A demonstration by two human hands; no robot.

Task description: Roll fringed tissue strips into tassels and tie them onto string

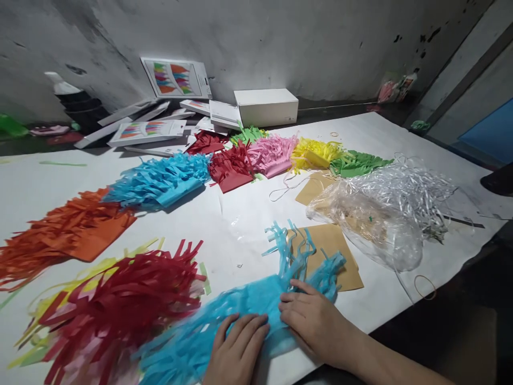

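Note:
A light blue fringed tissue-paper piece (pixel 248 305) lies across the white table covering (pixel 224 224) near the front edge. My left hand (pixel 236 350) rests flat on its middle with fingers stretched out. My right hand (pixel 310 318) lies beside it, fingers extended and pressing the same blue paper from the right. Its cut strips fan out at both ends, one end over a brown paper card (pixel 340 256).
Fringed paper stacks in red (pixel 120 305), orange (pixel 68 230), blue (pixel 160 179), dark red (pixel 230 168), pink (pixel 272 152), yellow (pixel 315 152) and green (pixel 356 163) lie around. A clear plastic bag (pixel 368 224), silver shreds (pixel 409 187), a rubber band (pixel 425 286), a white box (pixel 266 106) and packaging sit beyond.

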